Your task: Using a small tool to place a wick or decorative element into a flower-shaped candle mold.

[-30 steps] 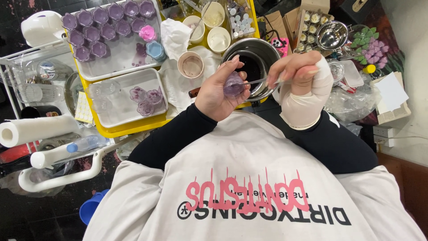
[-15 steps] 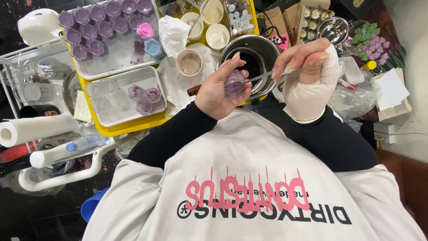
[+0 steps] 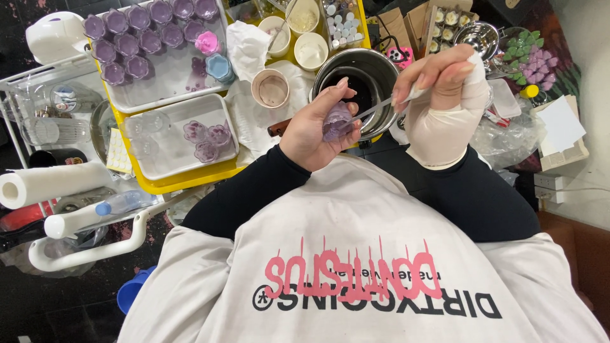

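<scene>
Left hand [image 3: 314, 130] cupped around small purple mould cup [image 3: 337, 121], fingers curled under and beside it, thumb along near side, cup raised above metal pot [image 3: 375, 67]

Right hand [image 3: 441, 95] in pale wrap, fingertips pinched narrow on thin metal tool [image 3: 381, 107]; long axis slanting from that pinch down leftward, tip touching or just at cup rim

Cup just left of tool tip, nearer left hand

Behind, yellow tray [image 3: 190, 178] with white tray of purple cups [image 3: 136, 38]
</scene>
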